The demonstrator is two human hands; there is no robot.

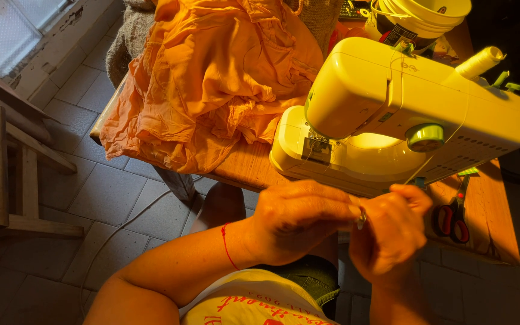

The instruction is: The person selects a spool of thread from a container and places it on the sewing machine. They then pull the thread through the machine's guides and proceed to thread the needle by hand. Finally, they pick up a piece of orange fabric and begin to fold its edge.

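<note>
A wooden table is spreading beyond the hands, carrying an orange cloth up and to their left; a pale sewing machine is sitting just above them; the left hand and right hand are meeting, fingers pinching together on a small metal piece; red-handled scissors are lying just to the right.

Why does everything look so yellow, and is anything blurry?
In the head view, warm light tints the sewing machine and orange cloth; the top right corner is deep shadow; the left hand and right hand look slightly soft.
</note>
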